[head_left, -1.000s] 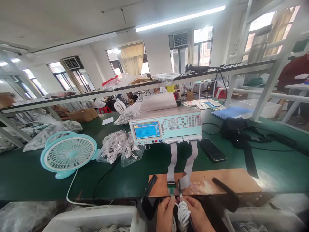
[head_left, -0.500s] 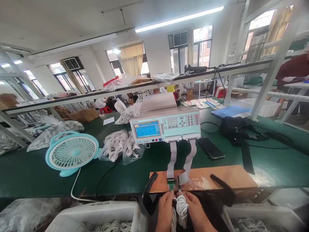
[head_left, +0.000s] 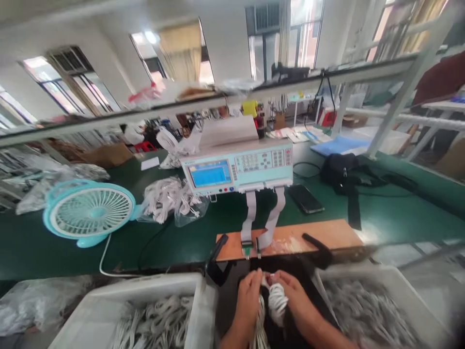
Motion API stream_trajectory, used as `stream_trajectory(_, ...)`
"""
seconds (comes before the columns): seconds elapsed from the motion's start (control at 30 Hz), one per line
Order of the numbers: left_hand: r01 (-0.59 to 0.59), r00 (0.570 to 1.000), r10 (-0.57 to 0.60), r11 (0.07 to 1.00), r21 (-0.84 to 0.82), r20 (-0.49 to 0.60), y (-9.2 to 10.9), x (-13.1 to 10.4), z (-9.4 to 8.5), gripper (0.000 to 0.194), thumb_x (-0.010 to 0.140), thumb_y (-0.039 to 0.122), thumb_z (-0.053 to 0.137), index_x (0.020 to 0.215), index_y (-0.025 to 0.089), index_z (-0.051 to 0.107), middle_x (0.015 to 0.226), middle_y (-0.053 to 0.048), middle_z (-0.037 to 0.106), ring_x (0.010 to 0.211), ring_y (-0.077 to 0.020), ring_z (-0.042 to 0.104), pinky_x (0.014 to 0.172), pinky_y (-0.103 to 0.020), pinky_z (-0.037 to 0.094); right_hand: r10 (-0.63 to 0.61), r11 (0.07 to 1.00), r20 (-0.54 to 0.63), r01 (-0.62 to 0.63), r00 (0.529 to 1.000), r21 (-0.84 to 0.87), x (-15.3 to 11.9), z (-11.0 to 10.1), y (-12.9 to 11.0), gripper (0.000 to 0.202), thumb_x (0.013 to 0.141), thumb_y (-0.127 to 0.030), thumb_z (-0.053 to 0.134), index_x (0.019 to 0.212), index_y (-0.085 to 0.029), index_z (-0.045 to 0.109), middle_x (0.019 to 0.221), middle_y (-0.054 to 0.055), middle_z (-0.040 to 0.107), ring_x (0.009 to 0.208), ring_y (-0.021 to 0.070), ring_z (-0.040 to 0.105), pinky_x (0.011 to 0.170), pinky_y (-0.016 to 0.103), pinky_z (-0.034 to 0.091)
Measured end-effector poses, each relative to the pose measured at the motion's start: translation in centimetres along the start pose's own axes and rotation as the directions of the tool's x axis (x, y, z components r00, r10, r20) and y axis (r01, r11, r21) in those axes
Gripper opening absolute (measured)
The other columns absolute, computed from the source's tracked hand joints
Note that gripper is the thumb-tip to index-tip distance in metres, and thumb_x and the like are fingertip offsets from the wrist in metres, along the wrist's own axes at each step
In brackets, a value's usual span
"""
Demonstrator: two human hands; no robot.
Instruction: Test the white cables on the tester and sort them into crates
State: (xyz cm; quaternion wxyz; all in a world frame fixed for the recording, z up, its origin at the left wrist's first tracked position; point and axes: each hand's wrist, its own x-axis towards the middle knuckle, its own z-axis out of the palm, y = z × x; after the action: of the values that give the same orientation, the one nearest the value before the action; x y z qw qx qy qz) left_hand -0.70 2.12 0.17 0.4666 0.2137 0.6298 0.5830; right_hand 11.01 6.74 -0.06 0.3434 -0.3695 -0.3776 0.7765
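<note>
At the far left of the green bench stands a round turquoise desk fan (head_left: 89,212), its white cord trailing toward the bench edge. Below it, a white plastic bin (head_left: 145,315) holds a loose heap of coiled white cables. Right of the fan lie clear plastic bags of bundled white cables (head_left: 170,199), and just beyond them sits the pale blue cable tester with a lit blue screen (head_left: 237,167). Two grey ribbon leads (head_left: 259,220) drop from its front to small connectors on a brown wooden board (head_left: 308,237) at the bench edge.

Below the board, the left hand (head_left: 249,298) and the right hand (head_left: 294,300) are close together. Both are closed around a coiled white cable bundle (head_left: 277,303) held between them, just under the connectors and apart from them. The fingertips seem to pinch the cable's plug ends near the top of the coil, though motion blur makes this uncertain.

Right of the board a black phone (head_left: 306,198) and a black bag (head_left: 345,169) rest on the bench. A second white plastic bin (head_left: 378,310) at lower right also holds many cables.

Judging by this, the cable in hand is not plugged into the connectors, and both bins hold plenty, so the work looks well short of finished.
</note>
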Motion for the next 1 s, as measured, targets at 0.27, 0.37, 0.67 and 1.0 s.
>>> stream_trajectory(0.27,0.352,0.936,-0.3,0.823,-0.446,0.185,0.7,-0.5,-0.9,0.036,0.073,0.052,0.06,0.069,0.017,0.052,0.058,0.006,0.053,0.027,-0.0023,0.032,0.026,-0.015,0.026,-0.172,0.534,-0.152,-0.038,0.973,-0.844,-4.8,-15.5,-3.9,0.022,0.062,-0.041,0.07,0.067,-0.02,0.065,0.073,0.006,0.059,0.067,0.0216,0.052,0.065,0.033,0.04)
stream_trajectory(0.37,0.314,0.949,-0.268,0.809,-0.497,0.164,0.8,-0.4,0.2,0.033,0.075,0.049,0.061,0.069,0.017,0.051,0.051,0.008,0.044,0.028,-0.0024,0.032,0.029,-0.014,0.026,0.084,0.718,0.11,0.016,0.99,-0.695,-5.9,-11.7,-2.2,0.028,0.075,-0.04,0.063,0.095,-0.02,0.067,0.092,0.008,0.064,0.085,0.0242,0.057,0.078,0.036,0.043)
stream_trajectory(0.67,-0.293,0.932,0.34,0.911,0.289,-0.126,0.6,-2.2,-0.9,0.024,0.08,0.036,0.057,0.097,0.019,0.061,0.098,-0.006,0.056,0.091,-0.0198,0.056,0.083,-0.034,0.044,0.175,0.981,0.486,-0.107,0.856,-0.164,-5.1,-2.4,-0.4,0.042,0.078,-0.041,0.063,0.112,-0.018,0.057,0.091,0.001,0.055,0.079,0.0148,0.049,0.071,0.025,0.04)
stream_trajectory(1.0,-0.703,0.7,0.5,0.36,0.613,0.509,-4.4,-3.7,-1.8,0.029,0.061,0.013,0.055,0.088,0.022,0.058,0.086,-0.004,0.058,0.079,-0.0198,0.056,0.069,-0.029,0.048,0.058,0.93,0.332,0.07,0.941,-0.36,-3.7,-3.9,2.4,0.043,0.086,-0.055,0.046,0.111,-0.022,0.054,0.093,0.004,0.057,0.079,0.0181,0.053,0.07,0.028,0.045)
